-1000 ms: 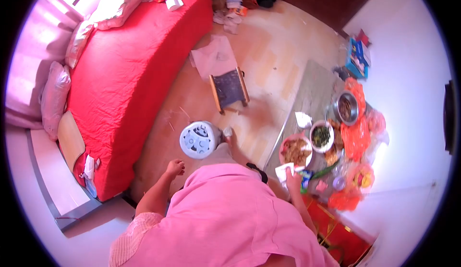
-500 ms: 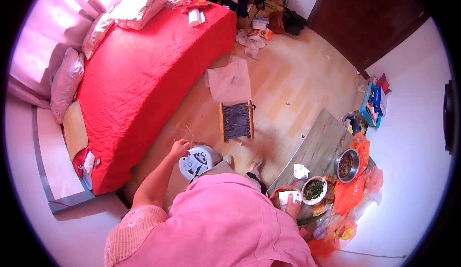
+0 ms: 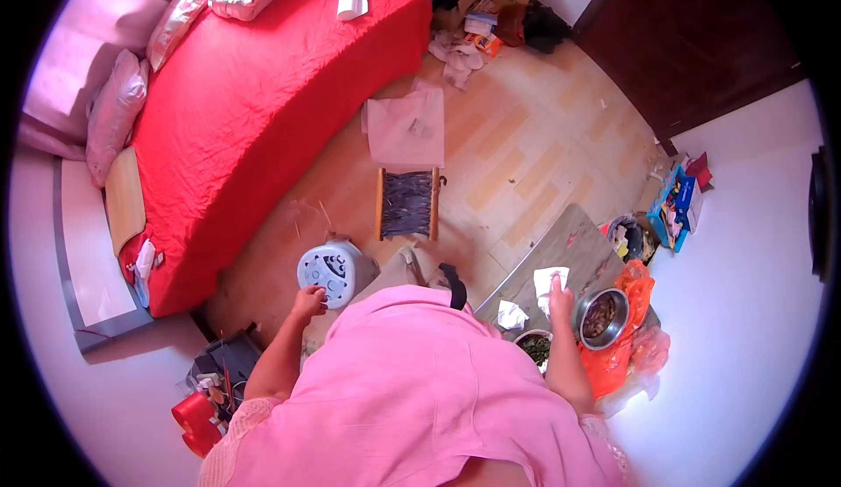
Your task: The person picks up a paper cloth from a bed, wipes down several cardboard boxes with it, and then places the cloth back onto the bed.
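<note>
My right hand [image 3: 561, 296] is closed on a white paper napkin [image 3: 550, 282] above the grey table [image 3: 547, 255]. A crumpled napkin [image 3: 512, 315] lies on the table to its left. Just right of this hand stands a steel bowl [image 3: 603, 319] of brownish food. A bowl of dark greens [image 3: 535, 347] is partly covered by my right forearm and shirt. My left hand [image 3: 309, 302] has curled fingers at the near edge of a pale plastic stool [image 3: 326, 273]; anything within them is too small to make out.
A folding stool [image 3: 408, 204] with a dark woven seat stands ahead, a pinkish cloth [image 3: 406, 128] beyond it. The red bed [image 3: 280, 75] fills the left side. Orange plastic bags [image 3: 604, 369] lie at the table's right edge. Dark items and red containers [image 3: 198, 417] stand behind my left arm.
My right hand has moved forward from the bowls near my body, carrying the napkin over the table. My left hand has come back from the stool's far side to its near edge.
</note>
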`<action>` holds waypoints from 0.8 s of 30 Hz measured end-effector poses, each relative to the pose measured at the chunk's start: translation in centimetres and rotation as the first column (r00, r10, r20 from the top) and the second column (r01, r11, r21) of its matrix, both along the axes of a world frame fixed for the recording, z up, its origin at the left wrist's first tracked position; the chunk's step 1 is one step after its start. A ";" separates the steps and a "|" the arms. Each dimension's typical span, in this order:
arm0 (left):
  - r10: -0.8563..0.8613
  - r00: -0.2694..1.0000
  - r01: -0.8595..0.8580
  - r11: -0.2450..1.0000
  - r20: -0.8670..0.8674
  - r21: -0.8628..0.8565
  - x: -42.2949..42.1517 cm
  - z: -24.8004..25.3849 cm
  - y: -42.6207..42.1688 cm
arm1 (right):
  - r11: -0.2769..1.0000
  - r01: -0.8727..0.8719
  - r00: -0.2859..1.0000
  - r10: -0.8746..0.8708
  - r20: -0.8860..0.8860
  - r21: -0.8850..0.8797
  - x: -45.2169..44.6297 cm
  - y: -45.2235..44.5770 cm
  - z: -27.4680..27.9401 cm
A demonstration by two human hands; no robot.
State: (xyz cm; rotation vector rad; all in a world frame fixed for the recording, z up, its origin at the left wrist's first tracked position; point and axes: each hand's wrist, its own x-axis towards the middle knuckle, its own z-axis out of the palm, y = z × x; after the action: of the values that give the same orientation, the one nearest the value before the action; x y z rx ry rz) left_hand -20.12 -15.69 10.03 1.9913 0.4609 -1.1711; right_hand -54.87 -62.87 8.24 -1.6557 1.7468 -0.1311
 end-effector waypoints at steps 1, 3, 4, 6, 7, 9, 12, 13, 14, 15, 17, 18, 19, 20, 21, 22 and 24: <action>0.026 1.000 -0.026 1.000 0.008 -0.006 0.1 -0.2 0.2 | 1.000 0.016 1.000 -0.016 0.008 0.017 0.7 -0.4 -0.2; 0.091 0.996 -0.090 0.996 0.017 -0.029 0.7 -0.3 0.1 | 0.994 0.023 0.989 -0.038 0.143 0.103 2.5 -0.2 -0.4; 0.113 0.993 -0.111 0.993 0.022 -0.046 1.3 -0.5 0.0 | 0.993 0.015 0.987 -0.034 0.156 0.119 3.6 0.1 -0.5; 0.157 0.987 -0.156 0.985 0.018 -0.074 2.2 -1.1 -0.7 | 0.995 -0.048 0.993 0.038 0.115 0.088 6.2 0.9 0.6; 0.186 0.982 -0.185 0.979 0.012 -0.083 2.6 -1.4 -1.0 | 0.992 -0.113 0.992 0.111 0.060 0.047 7.1 1.0 1.0; 0.210 0.978 -0.211 0.974 -0.016 -0.087 2.9 -1.5 -1.9 | 0.979 -0.198 0.980 0.198 -0.005 -0.047 8.3 0.2 1.6; 0.157 0.985 -0.163 0.982 -0.066 -0.100 3.8 -0.5 -3.7 | 0.987 -0.142 0.989 0.145 0.033 -0.077 9.6 -2.2 1.8; 0.164 0.985 -0.169 0.981 -0.058 -0.099 4.1 -0.6 -4.1 | 0.986 -0.140 0.990 0.141 0.012 -0.088 9.4 -3.3 1.4; 0.173 0.984 -0.177 0.979 -0.051 -0.098 4.5 -0.6 -4.5 | 0.985 -0.140 0.990 0.140 -0.008 -0.097 9.3 -4.3 1.3; 0.184 0.982 -0.187 0.978 -0.042 -0.094 4.9 -0.6 -4.9 | 0.984 -0.143 0.990 0.141 -0.028 -0.105 9.2 -5.4 0.9; 0.233 0.972 -0.233 0.971 -0.004 -0.060 5.7 -0.4 -6.4 | 0.987 -0.154 0.988 0.152 -0.026 -0.055 8.5 -7.9 -0.8; 0.257 0.966 -0.256 0.965 0.013 -0.066 6.0 -0.5 -7.2 | 0.983 -0.181 0.982 0.179 -0.054 -0.042 8.5 -9.2 -1.0; 0.284 0.958 -0.282 0.957 0.030 -0.069 6.1 -0.6 -8.0 | 0.977 -0.212 0.974 0.209 -0.081 -0.027 8.3 -10.5 -1.1; 0.351 0.936 -0.348 0.933 0.023 -0.086 6.1 -1.0 -9.0 | 0.973 -0.231 0.970 0.229 -0.077 -0.010 8.4 -11.8 -1.1; 0.395 0.918 -0.392 0.916 0.020 -0.089 5.8 -1.4 -10.2 | 0.968 -0.250 0.966 0.250 -0.070 0.008 8.5 -13.3 -1.1; 0.438 0.899 -0.435 0.896 0.016 -0.093 5.4 -1.6 -11.7 | 0.963 -0.269 0.961 0.270 -0.064 0.027 8.6 -15.0 -0.9; 0.486 0.873 -0.484 0.873 0.029 -0.065 4.5 -0.6 -16.5 | 0.949 -0.311 0.946 0.314 -0.081 0.047 8.2 -19.4 -1.2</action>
State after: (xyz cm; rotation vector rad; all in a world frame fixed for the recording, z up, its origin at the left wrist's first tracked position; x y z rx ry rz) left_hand -15.63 -32.20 9.43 1.7074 0.8407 -0.8090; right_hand -46.64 -82.22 7.07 -1.9144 1.5143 0.1192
